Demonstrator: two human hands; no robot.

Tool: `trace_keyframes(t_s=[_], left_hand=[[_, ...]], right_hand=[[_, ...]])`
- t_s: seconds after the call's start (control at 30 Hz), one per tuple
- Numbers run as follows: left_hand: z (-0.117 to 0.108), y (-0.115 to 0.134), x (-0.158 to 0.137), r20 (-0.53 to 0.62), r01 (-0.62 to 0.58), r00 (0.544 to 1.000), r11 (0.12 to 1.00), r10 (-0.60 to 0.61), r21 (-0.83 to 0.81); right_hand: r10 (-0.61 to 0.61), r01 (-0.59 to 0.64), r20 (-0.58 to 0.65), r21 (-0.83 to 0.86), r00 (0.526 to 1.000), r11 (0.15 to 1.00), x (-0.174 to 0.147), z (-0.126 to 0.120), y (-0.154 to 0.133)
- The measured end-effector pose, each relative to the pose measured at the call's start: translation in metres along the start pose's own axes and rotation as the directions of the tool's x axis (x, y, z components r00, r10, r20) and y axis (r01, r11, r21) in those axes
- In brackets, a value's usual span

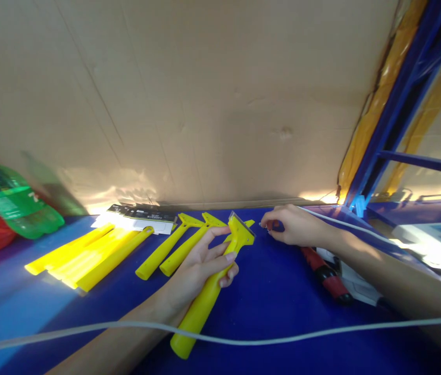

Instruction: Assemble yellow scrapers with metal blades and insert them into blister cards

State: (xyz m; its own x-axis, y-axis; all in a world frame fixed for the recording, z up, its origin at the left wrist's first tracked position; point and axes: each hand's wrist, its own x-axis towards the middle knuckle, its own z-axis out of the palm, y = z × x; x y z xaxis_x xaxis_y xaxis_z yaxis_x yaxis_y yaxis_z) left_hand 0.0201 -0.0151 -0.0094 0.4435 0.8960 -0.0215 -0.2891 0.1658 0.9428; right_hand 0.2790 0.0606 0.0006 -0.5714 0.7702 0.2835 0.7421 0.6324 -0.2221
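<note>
Left fingers [220,263] grip yellow scraper [208,296] behind white cable [259,342].

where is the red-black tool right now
The red-black tool lies right of centre in the head view, on the blue table, just below the right hand in the picture.

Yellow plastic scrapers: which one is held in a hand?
The yellow plastic scraper gripped by its handle in the left hand; the other yellow scrapers lie on the blue tabletop.
</note>
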Motion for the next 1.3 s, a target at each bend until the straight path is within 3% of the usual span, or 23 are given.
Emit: trace_keyframes(t_s=[0.23, 0.57, 0.87, 1.03, 1.17, 1.3], left_hand=[[-0.001, -0.002, 0.000, 0.006, -0.024, 1.000, 0.999, 0.024, -0.029], [-0.003, -0.008, 0.002, 0.036, -0.003, 0.999, 0.995, 0.007, -0.096], [-0.003, -0.007, -0.003, 0.062, 0.027, 0.998, 0.991, -0.020, -0.127], [0.001, -0.009, -0.003, 0.077, 0.034, 0.997, 0.993, -0.025, -0.114], [0.001, -0.011, -0.002, 0.074, 0.038, 0.997, 0.993, -0.029, -0.116], [0.002, -0.012, -0.002, 0.072, 0.052, 0.996, 0.992, -0.044, -0.114]], right_hand=[[-0.007, 0.003, 0.078, 0.049, 0.997, 0.999, -0.004, -0.006, -0.011], [0.107, -0.110, 0.108, 0.025, 0.988, 0.994, -0.027, -0.008, -0.036], [0.130, -0.137, 0.051, 0.159, 0.990, 0.978, -0.048, 0.002, -0.048], [0.103, -0.101, -0.009, 0.147, 0.995, 0.984, -0.056, 0.006, -0.050], [0.172, -0.146, -0.069, 0.286, 0.983, 0.947, -0.056, 0.003, -0.054], [0.328, -0.252, -0.055, 0.525, 0.943, 0.813, -0.057, 0.001, -0.060]])
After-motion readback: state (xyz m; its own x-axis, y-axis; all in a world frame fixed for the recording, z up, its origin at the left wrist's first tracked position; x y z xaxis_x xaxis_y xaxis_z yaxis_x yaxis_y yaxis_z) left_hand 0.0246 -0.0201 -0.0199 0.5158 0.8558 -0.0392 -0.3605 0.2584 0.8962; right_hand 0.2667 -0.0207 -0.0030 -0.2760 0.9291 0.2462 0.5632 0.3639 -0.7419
